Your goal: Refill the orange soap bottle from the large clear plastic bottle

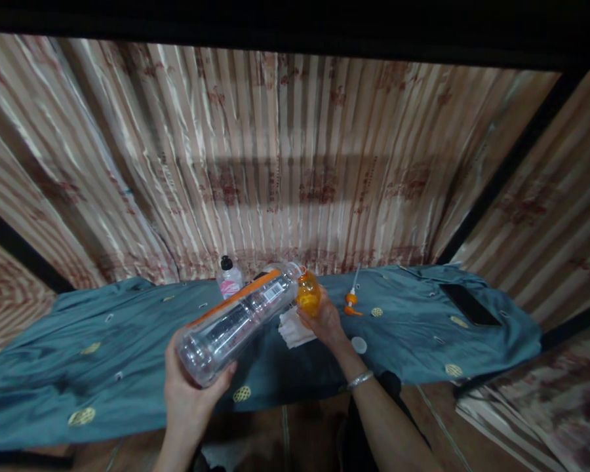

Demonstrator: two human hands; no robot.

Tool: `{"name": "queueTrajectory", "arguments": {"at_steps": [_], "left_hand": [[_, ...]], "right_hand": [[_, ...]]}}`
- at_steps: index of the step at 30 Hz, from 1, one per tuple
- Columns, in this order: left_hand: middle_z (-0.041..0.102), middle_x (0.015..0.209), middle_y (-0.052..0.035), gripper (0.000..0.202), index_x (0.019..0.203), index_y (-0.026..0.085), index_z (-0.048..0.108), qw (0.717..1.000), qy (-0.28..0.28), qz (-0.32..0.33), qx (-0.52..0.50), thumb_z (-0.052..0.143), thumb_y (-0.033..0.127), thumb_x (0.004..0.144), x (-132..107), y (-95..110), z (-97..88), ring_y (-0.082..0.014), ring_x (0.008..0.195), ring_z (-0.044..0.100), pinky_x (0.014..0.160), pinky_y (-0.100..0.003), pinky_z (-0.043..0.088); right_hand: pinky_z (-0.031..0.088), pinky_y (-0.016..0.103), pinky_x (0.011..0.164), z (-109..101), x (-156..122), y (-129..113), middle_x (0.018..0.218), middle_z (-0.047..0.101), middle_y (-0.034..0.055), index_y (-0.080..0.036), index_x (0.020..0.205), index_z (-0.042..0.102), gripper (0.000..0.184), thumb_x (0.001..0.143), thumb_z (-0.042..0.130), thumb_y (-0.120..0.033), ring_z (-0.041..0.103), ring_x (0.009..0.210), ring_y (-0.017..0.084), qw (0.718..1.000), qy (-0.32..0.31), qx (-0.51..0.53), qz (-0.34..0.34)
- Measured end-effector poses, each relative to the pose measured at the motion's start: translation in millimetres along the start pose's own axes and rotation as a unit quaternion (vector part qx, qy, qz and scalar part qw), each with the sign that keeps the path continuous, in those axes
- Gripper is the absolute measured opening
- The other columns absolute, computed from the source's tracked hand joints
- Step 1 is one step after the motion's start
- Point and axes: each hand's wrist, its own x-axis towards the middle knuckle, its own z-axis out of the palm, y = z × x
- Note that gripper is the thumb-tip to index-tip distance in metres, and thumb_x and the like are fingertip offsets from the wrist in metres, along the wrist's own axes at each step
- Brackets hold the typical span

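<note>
My left hand [193, 380] is wrapped round the base of a large clear plastic bottle [238, 322] with an orange-edged label. The bottle is tilted, its neck end up to the right, against the top of a small amber bottle [308, 296]. That amber bottle is gripped by my right hand [323, 319], which wears a silver bangle at the wrist. Whether liquid passes between the two mouths is too small to tell. Below them lies a white cloth or tissue [295, 329]. An orange pump top [351, 300] with a clear tube rests right of my right hand.
A clear bottle with a black cap [230, 275] stands behind the large bottle. A round white cap [358, 345] and a black phone [469, 305] lie on the teal patterned cloth [142, 341]. Striped curtains [295, 151] and a dark frame enclose the table.
</note>
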Motion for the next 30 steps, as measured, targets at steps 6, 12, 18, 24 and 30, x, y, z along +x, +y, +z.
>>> {"name": "queueTrajectory", "arguments": {"at_steps": [6,12,18,24,30], "left_hand": [[0.066,0.128,-0.0115,0.087,0.137,0.020,0.058,1.000,0.007,-0.003,0.000,0.088,0.059,0.065,-5.0,6.1,3.7,-0.0323,0.116,0.069,0.107,-0.048,0.057],[0.065,0.129,-0.0115,0.089,0.137,0.021,0.058,1.000,0.005,-0.011,-0.012,0.089,0.060,0.063,-5.3,1.3,5.1,-0.0332,0.120,0.067,0.112,-0.051,0.053],[0.065,0.129,-0.0110,0.088,0.139,0.022,0.057,1.000,0.009,-0.005,0.013,0.087,0.060,0.065,-6.6,2.9,4.5,-0.0316,0.114,0.069,0.107,-0.049,0.056],[0.065,0.131,-0.0112,0.093,0.140,0.022,0.056,1.000,-0.001,-0.015,0.002,0.089,0.062,0.063,-6.0,-0.9,4.1,-0.0345,0.121,0.067,0.112,-0.054,0.053],[0.064,0.134,-0.0121,0.095,0.141,0.023,0.056,0.999,0.002,-0.029,-0.021,0.089,0.063,0.062,-7.0,2.7,7.1,-0.0350,0.122,0.067,0.114,-0.057,0.051]], "right_hand": [[0.060,0.062,0.104,0.1,-0.1,5.7,0.131,0.075,0.0207,-0.018,0.142,0.053,0.074,0.075,0.078,-0.036,0.074,0.121,0.039,1.000,-0.009,-0.005,-0.001],[0.060,0.063,0.105,-2.8,-1.2,5.2,0.130,0.077,0.0191,-0.020,0.145,0.050,0.075,0.077,0.078,-0.037,0.075,0.119,0.038,1.000,-0.018,0.011,0.004],[0.061,0.065,0.101,-2.2,-1.7,5.5,0.125,0.079,0.0161,-0.022,0.142,0.054,0.072,0.076,0.079,-0.037,0.076,0.115,0.038,1.000,-0.005,0.004,0.010],[0.063,0.063,0.097,-1.3,-1.6,4.1,0.121,0.079,0.0169,-0.019,0.141,0.055,0.072,0.076,0.079,-0.039,0.078,0.109,0.039,1.000,0.001,0.007,0.013],[0.065,0.058,0.094,-6.2,0.8,4.1,0.118,0.080,0.0134,-0.021,0.138,0.059,0.068,0.076,0.080,-0.040,0.079,0.108,0.037,1.000,-0.019,0.012,0.016]]}}
